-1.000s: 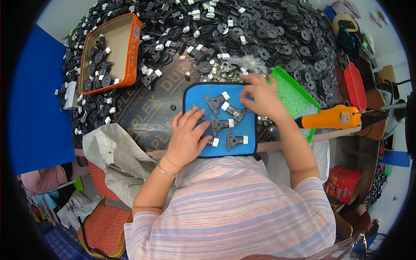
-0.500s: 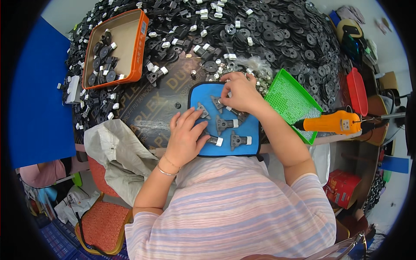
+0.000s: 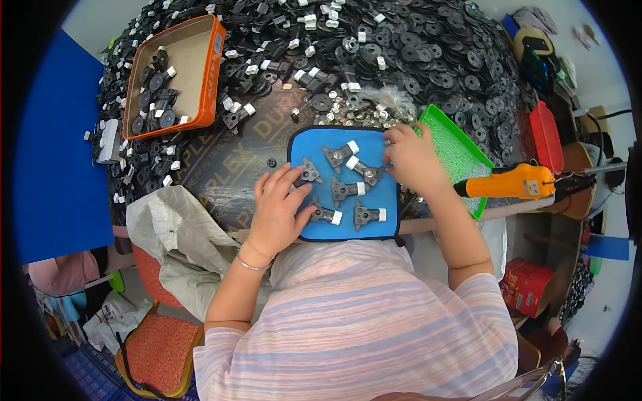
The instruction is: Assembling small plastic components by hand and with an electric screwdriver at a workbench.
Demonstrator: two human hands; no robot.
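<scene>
A blue mat (image 3: 309,142) with a dark border lies in front of me, holding several black plastic parts (image 3: 346,191), most with a white end piece. My left hand (image 3: 275,208) rests over the mat's left edge with its fingers apart. Its thumb is beside a lower black part (image 3: 323,214), partly covering it, and the fingertips are close to another one (image 3: 309,171). At the mat's right edge is my right hand (image 3: 416,159), its fingers curled together near a pile of small silver metal pieces (image 3: 348,113). Whatever sits between its fingertips is too small to name.
A green tray (image 3: 445,137) of small clear pieces stands right, beside an orange electric screwdriver (image 3: 511,186). Heaps of black discs (image 3: 428,50) and white-tipped parts fill the back. An orange tin (image 3: 212,80) holds assembled parts at left; a red tray (image 3: 547,137) is far right.
My right hand has moved right, from a black part at the mat's upper middle to the mat's right edge by the silver pieces. My left hand has stayed almost in place.
</scene>
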